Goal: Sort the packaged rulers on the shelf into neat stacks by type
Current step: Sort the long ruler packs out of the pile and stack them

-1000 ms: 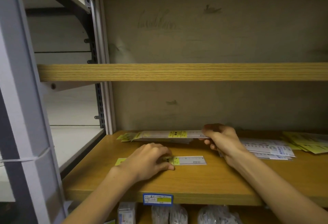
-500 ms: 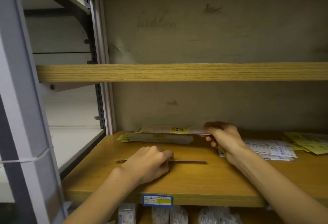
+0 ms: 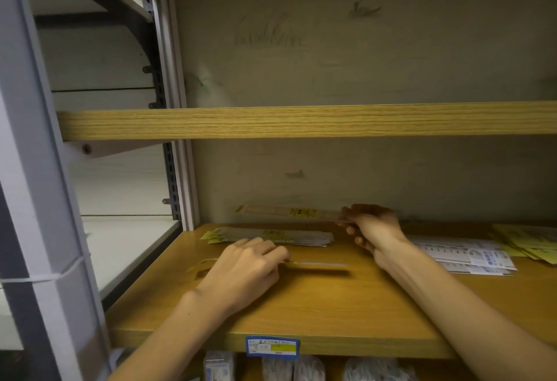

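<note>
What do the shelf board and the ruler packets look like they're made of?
The shelf board looks like wood-grain laminate or wood: streaky grain, matte finish. The packet in the right hand, a long packaged ruler, seems to be clear plastic film over yellow-printed card, though blur leaves that unsure.

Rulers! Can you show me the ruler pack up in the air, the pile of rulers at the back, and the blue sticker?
Raised ruler pack [image 3: 289, 212], head view: middle of its long flat face.
Back ruler pile [image 3: 280, 235], head view: top pack, near the yellow label.
Blue sticker [image 3: 272, 346], head view: centre, on the shelf's front edge.
</note>
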Available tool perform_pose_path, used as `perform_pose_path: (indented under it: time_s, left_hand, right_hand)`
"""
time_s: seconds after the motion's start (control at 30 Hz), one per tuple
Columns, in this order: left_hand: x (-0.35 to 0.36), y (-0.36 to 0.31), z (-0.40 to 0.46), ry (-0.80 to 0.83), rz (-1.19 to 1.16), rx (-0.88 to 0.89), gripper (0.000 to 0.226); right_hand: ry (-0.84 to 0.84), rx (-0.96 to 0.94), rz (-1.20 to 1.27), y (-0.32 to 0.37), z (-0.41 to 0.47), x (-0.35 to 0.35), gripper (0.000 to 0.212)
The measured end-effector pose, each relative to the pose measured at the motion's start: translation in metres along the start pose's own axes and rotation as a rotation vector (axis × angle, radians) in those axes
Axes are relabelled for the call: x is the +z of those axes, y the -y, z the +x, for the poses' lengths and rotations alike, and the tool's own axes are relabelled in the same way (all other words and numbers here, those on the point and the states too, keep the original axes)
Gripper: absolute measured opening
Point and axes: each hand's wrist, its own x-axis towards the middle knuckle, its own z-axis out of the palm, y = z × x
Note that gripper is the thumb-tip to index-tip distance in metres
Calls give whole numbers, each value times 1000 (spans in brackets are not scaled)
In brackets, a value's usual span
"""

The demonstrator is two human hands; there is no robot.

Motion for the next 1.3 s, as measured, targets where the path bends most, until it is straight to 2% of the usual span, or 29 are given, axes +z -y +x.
perform_pose_path:
  time_s: [0.23,0.37,0.43,0.57,0.73,0.83,0.93,1.07,1.3]
  left_hand:
    - [1,14,-2,-31,28,6,28]
    - [1,23,-5,-26,35,1,26]
    - [2,27,-6,-22,38,-5,24]
    - [2,35,-9,-12,48,-29,25]
    - [3,40,-10,-29,58,-23,28]
    - [4,42,-10,-30,52,-28,27]
    - [5,43,-9,-35,54,-30,27]
    - [8,44,-8,-49,44,-24,28]
    - [10,46,-6,-68,21,-9,22]
  right_hand:
    - [26,21,-130,-7,14,23,31]
    - [25,38,-159,-12,21,36,24]
    - [34,46,-157,-15,23,41,20]
    - [60,50,-106,-19,28,50,27]
    - [56,-1,-75,-21,36,56,19]
    - [36,-68,-213,-26,42,53,25]
    - [-16,-127,-398,-28,45,48,22]
    - [-28,-168,-479,-27,43,44,23]
    - [31,-236,-844,-29,48,38,39]
